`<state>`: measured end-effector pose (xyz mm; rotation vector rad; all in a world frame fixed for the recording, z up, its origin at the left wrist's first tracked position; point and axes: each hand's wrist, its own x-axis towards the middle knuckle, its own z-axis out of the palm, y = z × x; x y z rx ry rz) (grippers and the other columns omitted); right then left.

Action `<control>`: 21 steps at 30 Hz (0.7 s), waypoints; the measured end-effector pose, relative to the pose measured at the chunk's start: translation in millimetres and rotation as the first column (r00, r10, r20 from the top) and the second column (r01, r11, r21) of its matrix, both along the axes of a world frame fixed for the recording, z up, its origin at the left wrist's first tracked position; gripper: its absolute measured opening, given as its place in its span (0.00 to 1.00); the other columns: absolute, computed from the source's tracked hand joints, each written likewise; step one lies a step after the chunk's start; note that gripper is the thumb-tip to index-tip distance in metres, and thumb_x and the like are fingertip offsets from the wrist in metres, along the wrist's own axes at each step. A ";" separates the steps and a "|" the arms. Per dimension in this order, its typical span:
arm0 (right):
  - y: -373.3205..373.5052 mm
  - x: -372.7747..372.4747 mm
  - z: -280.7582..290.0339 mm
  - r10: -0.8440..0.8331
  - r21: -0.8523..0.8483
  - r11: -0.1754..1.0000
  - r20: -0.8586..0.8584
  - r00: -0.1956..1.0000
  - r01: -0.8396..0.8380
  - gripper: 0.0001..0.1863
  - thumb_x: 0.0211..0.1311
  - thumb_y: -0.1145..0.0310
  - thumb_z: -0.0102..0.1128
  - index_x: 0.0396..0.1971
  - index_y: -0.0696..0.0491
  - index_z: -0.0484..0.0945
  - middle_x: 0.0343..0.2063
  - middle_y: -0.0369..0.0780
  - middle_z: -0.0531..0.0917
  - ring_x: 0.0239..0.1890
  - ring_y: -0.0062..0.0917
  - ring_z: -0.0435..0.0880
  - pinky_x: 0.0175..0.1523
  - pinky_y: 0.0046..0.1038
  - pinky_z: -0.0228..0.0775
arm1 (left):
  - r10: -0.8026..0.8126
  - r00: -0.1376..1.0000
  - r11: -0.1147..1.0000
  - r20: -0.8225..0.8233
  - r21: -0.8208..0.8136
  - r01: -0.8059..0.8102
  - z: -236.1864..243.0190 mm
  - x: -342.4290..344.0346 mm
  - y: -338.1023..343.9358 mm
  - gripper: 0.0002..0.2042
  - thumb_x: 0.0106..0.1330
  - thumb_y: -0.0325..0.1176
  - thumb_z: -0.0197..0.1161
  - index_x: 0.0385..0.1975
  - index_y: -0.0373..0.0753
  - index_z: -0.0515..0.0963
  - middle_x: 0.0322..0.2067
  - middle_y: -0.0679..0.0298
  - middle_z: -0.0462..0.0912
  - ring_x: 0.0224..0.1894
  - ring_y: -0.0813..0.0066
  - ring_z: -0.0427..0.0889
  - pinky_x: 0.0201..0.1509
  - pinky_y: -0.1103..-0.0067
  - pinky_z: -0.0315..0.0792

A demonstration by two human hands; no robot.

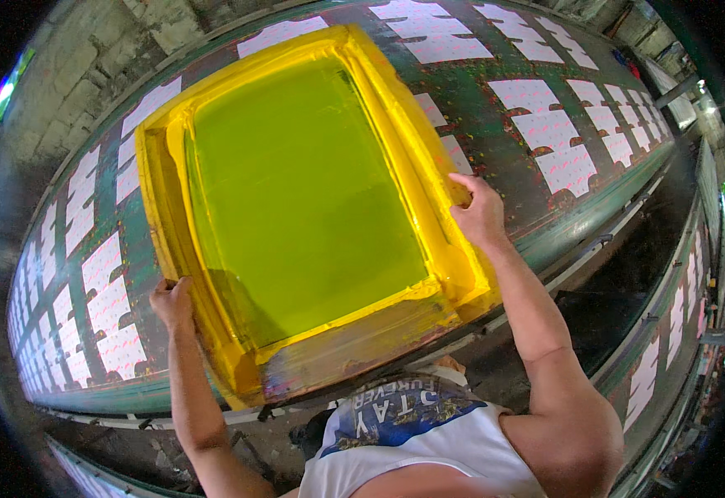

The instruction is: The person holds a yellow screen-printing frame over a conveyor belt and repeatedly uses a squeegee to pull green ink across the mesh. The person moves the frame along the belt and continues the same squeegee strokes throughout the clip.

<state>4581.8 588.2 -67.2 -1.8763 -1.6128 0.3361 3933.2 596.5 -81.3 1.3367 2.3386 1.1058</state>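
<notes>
A long dark green table point(562, 222) curves across the frame, widened by the fisheye view. Over its middle, just left of centre, is a large yellow-coated screen frame point(419, 170), held up or resting; I cannot tell which. Its long axis slants from upper left to lower right, with one short end toward the person's body at the bottom and the other pointing up and slightly left. Inside is a flat olive-green panel point(296, 199). Notched white pieces point(549, 137) with pink marks lie in rows on both sides. At the frame's right edge, the right hand point(483, 217) shows thumb and forefinger apart; at its left edge, the left hand point(173, 307) has fingers curled together. Neither grip's underside shows, so firmness is unclear. The step appears to be steadying or placing the frame; the next move likely calls for both sides kept level.
</notes>
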 end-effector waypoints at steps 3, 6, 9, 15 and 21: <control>-0.5 66.4 -15.9 -0.064 -0.008 0.998 -0.052 0.997 0.064 0.32 0.54 0.77 0.72 0.63 0.50 0.87 0.57 0.50 0.91 0.61 0.47 0.90 0.67 0.43 0.83 | -0.009 1.000 1.000 -0.018 -0.013 0.009 -5.8 65.8 -2.2 0.16 0.52 0.36 0.82 0.24 0.30 0.84 0.18 0.62 0.79 0.22 0.71 0.75 0.30 0.67 0.72; 1.9 124.8 -28.8 -0.032 0.026 0.999 -0.101 0.994 0.035 0.33 0.54 0.78 0.70 0.65 0.52 0.87 0.58 0.51 0.91 0.63 0.46 0.90 0.70 0.42 0.81 | 0.060 0.998 0.996 0.003 -0.072 -0.060 -12.7 122.1 -3.7 0.17 0.51 0.39 0.83 0.25 0.30 0.86 0.19 0.56 0.83 0.24 0.63 0.81 0.34 0.64 0.77; 3.1 173.4 -32.5 -0.019 0.028 0.999 -0.124 0.992 0.023 0.34 0.55 0.81 0.69 0.67 0.55 0.85 0.60 0.50 0.91 0.62 0.43 0.91 0.70 0.41 0.82 | 0.032 0.991 0.998 -0.132 -0.052 -0.039 -14.1 169.6 0.8 0.18 0.53 0.40 0.81 0.32 0.29 0.89 0.25 0.54 0.89 0.27 0.64 0.86 0.35 0.65 0.79; 1.1 221.5 -31.5 -0.064 -0.097 0.995 -0.321 0.945 0.034 0.36 0.60 0.85 0.67 0.72 0.57 0.80 0.65 0.51 0.88 0.65 0.39 0.90 0.69 0.40 0.82 | 0.066 0.998 0.994 0.010 -0.090 -0.065 -7.1 232.9 1.3 0.17 0.52 0.42 0.79 0.29 0.31 0.89 0.29 0.48 0.90 0.35 0.50 0.90 0.45 0.60 0.83; 2.7 244.1 -30.8 -0.044 -0.132 0.991 -0.194 0.980 0.018 0.38 0.60 0.86 0.69 0.74 0.56 0.79 0.67 0.50 0.86 0.67 0.40 0.88 0.71 0.38 0.81 | 0.047 0.991 0.981 -0.124 -0.181 -0.069 -12.1 252.4 6.5 0.19 0.52 0.42 0.80 0.31 0.30 0.89 0.35 0.46 0.91 0.37 0.47 0.90 0.47 0.58 0.83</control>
